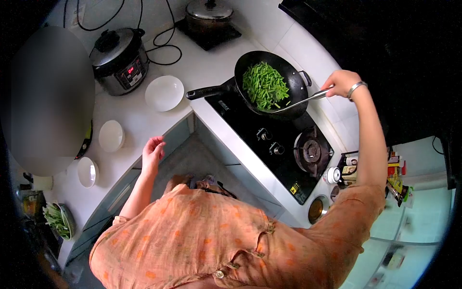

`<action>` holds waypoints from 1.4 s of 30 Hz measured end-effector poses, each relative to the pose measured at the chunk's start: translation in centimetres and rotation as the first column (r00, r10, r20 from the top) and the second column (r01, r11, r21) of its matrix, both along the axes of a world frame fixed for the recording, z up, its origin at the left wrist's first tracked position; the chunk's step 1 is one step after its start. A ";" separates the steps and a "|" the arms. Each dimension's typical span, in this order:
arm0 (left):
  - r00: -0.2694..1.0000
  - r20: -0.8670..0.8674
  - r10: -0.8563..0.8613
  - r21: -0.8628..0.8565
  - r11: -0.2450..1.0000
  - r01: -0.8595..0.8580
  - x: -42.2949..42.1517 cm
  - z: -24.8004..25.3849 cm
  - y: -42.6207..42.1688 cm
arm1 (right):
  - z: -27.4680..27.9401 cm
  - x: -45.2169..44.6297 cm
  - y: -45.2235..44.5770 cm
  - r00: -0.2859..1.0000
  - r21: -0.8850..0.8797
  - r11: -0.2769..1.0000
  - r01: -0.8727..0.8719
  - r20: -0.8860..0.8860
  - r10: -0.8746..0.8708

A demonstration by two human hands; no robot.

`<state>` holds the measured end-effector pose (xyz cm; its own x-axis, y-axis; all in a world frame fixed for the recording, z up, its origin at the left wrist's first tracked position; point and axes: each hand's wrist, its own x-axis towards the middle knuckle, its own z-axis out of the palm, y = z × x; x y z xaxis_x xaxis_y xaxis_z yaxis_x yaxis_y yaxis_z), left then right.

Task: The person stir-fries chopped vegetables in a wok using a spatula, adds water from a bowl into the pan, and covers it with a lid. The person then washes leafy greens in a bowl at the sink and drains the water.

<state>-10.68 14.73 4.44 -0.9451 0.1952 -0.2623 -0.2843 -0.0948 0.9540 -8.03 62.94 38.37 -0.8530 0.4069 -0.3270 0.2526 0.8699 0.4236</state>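
My right hand [342, 84] is closed round the handle of a metal spatula [315, 96], reaching over the far side of the wok. The spatula slants down into a black wok [297, 77], its tip low along the near inner wall. Chopped green beans [265, 85] are heaped in the wok, whose long black handle [207, 91] points left over the counter. My left hand [154, 149] hangs in the air before the counter edge, fingers loosely curled in and nothing visible in them. A white plate [164, 93] lies on the counter beyond it, near the wok handle.
The black gas hob [288, 179] has a bare burner [312, 150] at right. An electric pressure cooker [120, 60], a lidded pot [209, 15], white bowls [111, 136] and a basket of greens [58, 221] stand on the counter. Bottles [350, 164] and a metal container [317, 209] sit at right.
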 end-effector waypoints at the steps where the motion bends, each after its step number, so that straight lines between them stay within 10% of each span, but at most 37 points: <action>1: 1.000 -0.005 0.002 0.006 1.000 -0.002 0.2 0.1 0.2 | -0.1 0.1 -0.5 0.994 -0.026 0.994 -0.105 0.037 0.106; 4: 1.000 0.025 0.002 0.022 1.000 -0.003 0.8 0.5 0.8 | -3.7 -1.3 0.1 0.957 -0.113 0.952 -0.286 -0.087 0.277; 13: 0.999 0.039 -0.001 0.005 1.000 0.001 1.1 0.6 0.9 | -14.5 -3.2 7.6 0.870 -0.333 0.935 0.125 -0.417 -0.265; 15: 0.999 0.052 0.002 -0.001 1.000 -0.002 1.5 0.5 0.6 | -16.2 0.7 8.0 0.579 -0.794 0.471 0.384 -0.190 -0.793; 16: 0.999 0.047 -0.003 0.005 1.000 0.002 1.3 0.6 0.6 | -18.2 1.2 10.2 0.638 -0.750 0.529 0.398 -0.188 -0.747; 17: 0.998 0.055 -0.009 0.007 1.000 0.008 1.6 0.5 0.5 | -18.3 4.2 8.3 0.464 -0.882 0.225 0.415 -0.008 -0.886; 22: 0.998 0.045 -0.044 -0.013 0.999 0.044 1.1 0.0 1.2 | -15.9 11.4 5.9 0.487 -0.957 -0.048 0.287 0.188 -0.853; 26: 0.994 0.084 -0.071 -0.058 0.995 0.076 1.1 1.7 2.9 | -7.2 15.7 3.8 0.689 -0.751 0.598 0.280 -0.277 -0.670; 27: 0.993 0.068 -0.094 -0.048 0.994 0.098 0.9 2.3 3.6 | -6.8 16.7 5.8 0.690 -0.750 0.598 0.283 -0.275 -0.670; 29: 0.991 0.066 -0.115 -0.045 0.992 0.118 0.8 2.5 4.1 | -6.7 18.3 9.3 0.853 -0.441 0.892 -0.096 -0.499 -0.155; 32: 0.987 0.058 -0.150 0.017 0.989 0.149 0.7 1.6 4.3 | -7.0 16.7 10.8 0.918 -0.383 0.913 0.142 -0.294 -0.266; 42: 0.993 0.078 -0.087 0.003 0.996 0.087 0.6 1.2 2.7 | -12.4 10.3 7.0 0.779 -0.647 0.760 0.066 -0.443 -0.444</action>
<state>-10.08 17.46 5.60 -0.9011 0.2757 -0.3347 -0.3652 -0.0663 0.9286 2.25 69.92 25.96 -0.8415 0.5330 -0.0886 0.5183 0.7498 -0.4114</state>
